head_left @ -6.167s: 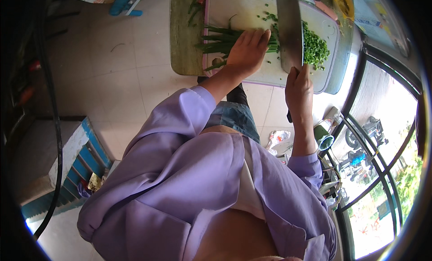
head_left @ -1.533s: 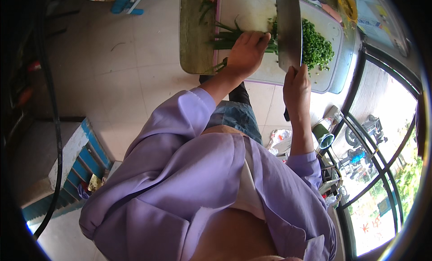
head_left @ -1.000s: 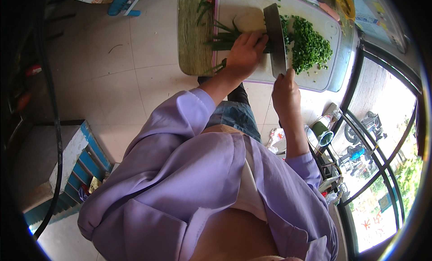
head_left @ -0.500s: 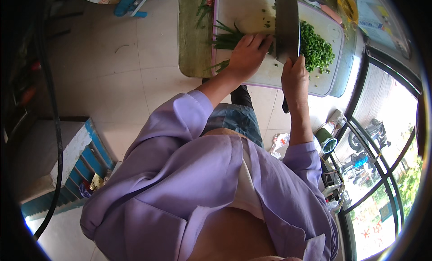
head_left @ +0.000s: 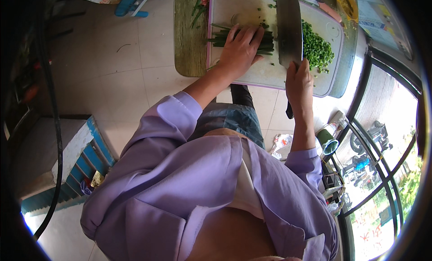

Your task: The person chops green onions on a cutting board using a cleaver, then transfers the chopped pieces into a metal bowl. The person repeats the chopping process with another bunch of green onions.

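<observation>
My left hand (head_left: 243, 47) lies over a bunch of chives (head_left: 220, 36), fingers bent and pressing the green stalks together on the white chopping board (head_left: 256, 74) with a purple rim. The cut ends of the stalks point right, towards the blade. My right hand (head_left: 299, 83) is wrapped round the dark handle of a cleaver (head_left: 289, 31). Its wide blade stands on the board, a little apart from the bunch. Against the blade's right side lies a heap of chopped chives (head_left: 318, 49), and a few bits are scattered near the stalks.
The board rests on a greenish wooden table (head_left: 191, 49). A yellow ring-shaped thing (head_left: 347, 6) and other items crowd its far right corner. At far left on the floor stands a blue stool (head_left: 130, 3). A green bin (head_left: 327, 141) is by the window frame at right.
My left hand has slid left and flattened along the chives, and the stalks now lie tidier. The cleaver and my right hand have shifted slightly right, away from the bunch.
</observation>
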Tool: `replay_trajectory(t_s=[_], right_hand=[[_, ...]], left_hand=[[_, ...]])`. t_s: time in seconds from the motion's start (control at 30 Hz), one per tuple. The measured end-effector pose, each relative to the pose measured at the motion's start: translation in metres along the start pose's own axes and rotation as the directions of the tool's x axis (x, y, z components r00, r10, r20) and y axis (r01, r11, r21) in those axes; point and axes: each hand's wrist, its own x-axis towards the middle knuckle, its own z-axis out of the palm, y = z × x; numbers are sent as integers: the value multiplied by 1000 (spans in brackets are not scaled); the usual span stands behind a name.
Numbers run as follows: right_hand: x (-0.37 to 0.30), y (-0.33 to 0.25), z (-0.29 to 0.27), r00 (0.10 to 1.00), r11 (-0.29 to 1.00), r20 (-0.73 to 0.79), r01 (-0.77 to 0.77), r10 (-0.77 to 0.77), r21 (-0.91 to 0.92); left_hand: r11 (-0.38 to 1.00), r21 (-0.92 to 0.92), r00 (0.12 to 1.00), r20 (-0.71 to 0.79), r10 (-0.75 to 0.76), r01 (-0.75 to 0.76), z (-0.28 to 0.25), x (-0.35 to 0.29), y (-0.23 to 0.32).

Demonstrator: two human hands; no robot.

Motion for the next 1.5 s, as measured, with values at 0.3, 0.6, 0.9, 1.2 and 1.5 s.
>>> replay_trajectory(t_s=[0.3, 0.6, 0.9, 1.2, 1.5], right_hand=[[-28, -21, -15, 992, 997, 102, -73, 76, -27], [-30, -22, -5, 979, 993, 181, -82, 98, -90], [-11, -26, 25, 977, 977, 119, -157, 175, -141], [-1, -23, 19, 997, 996, -2, -83, 83, -23], [-32, -28, -10, 990, 996, 111, -84, 87, -40]], left_hand=[[993, -109, 996, -89, 29, -39, 13, -6, -6], [990, -134, 991, -131, 30, -47, 17, -5, -8], [984, -164, 987, -155, 44, -69, 26, -7, -12], [983, -179, 984, -175, 17, -48, 14, -7, -5], [979, -192, 982, -186, 40, -76, 25, -8, -12]])
